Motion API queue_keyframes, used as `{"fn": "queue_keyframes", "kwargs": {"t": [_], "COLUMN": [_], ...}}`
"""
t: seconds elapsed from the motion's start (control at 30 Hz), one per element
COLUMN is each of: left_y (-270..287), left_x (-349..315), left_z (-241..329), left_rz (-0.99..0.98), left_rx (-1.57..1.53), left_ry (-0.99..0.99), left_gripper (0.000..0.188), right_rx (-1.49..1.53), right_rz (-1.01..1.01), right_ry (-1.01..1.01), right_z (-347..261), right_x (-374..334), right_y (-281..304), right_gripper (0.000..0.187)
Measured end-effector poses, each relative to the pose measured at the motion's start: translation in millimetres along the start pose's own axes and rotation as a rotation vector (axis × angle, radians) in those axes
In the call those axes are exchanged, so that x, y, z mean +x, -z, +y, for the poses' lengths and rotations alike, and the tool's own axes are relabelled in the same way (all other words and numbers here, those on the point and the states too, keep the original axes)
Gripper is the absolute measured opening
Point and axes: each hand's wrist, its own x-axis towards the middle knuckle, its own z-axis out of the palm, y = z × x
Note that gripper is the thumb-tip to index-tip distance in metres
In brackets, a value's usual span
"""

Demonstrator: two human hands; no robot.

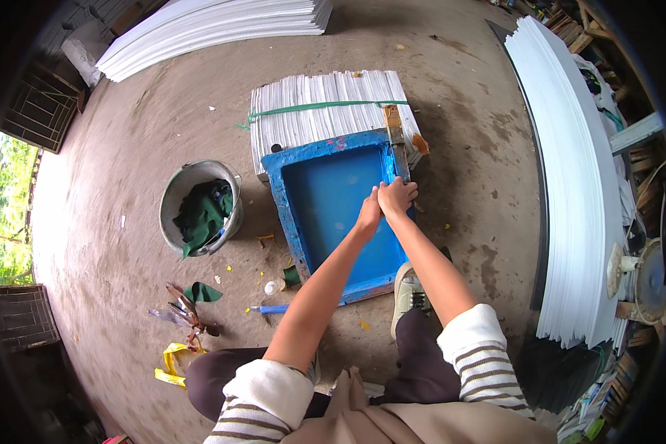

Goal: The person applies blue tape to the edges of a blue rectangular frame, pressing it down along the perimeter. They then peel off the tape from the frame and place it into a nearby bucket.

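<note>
A blue-stained screen-printing frame (pixel 297 235) with a blue mesh (pixel 325 200) lies tilted before me, its far end resting on a bundle of white sheets (pixel 325 118). My right hand (pixel 397 197) is closed at the frame's right rail, fingers curled over it. Against it, my left hand (pixel 370 213) is closed too, fingertips meeting the right hand's over the mesh edge. A shiny strip (pixel 390 164) runs along the inner right edge just beyond the fingers. What the fingertips pinch is hidden.
A metal bucket (pixel 172 222) with dark green cloth stands at left. Nearer lie a green scrap (pixel 203 292), a yellow strip (pixel 172 364) and a blue stick (pixel 268 308). White sheet stacks lie at the far left (pixel 214 29) and right (pixel 570 185). A fan (pixel 647 281) stands far right.
</note>
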Motion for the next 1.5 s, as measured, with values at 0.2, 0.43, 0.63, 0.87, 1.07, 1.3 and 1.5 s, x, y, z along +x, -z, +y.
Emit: {"fn": "queue_keyframes", "kwargs": {"t": [0.2,0.43,0.63,0.87,1.07,1.3,1.5], "left_y": [10.5,22.8,51.9,81.7,95.5,54.2,7.1], "left_x": [-16.7,-16.8,-14.6,2.9,22.3,-20.1,-75.3], "left_z": [11.0,24.3,60.7,139.7,147.4,177.9,218.9], "left_rz": [-0.158,-0.113,0.016,0.316,0.25,0.329,0.152], "left_rx": [-0.287,-0.167,0.768,1.661,1.838,1.923,1.986], "left_ry": [0.063,0.029,-0.567,-1.289,-0.926,-1.119,-1.081], "left_gripper": [0.069,0.072,0.039,0.046,0.05,0.047,0.054], "right_rx": [-0.015,-0.04,0.132,0.176,0.014,0.256,0.539], "right_rz": [-0.044,-0.104,-0.207,-0.055,0.002,-0.049,-0.045], "right_ry": [0.053,0.189,0.013,-0.219,-0.237,-0.287,-0.151], "right_z": [4.7,0.9,-7.4,-29.6,-31.9,-46.6,-46.3], "right_x": [3.3,-5.8,7.2,16.2,8.7,6.4,-26.2], "right_y": [0.7,3.0,-5.1,-11.0,-10.3,40.6,99.3], "right_gripper": [0.039,0.044,0.043,0.043,0.041,0.039,0.039]}}
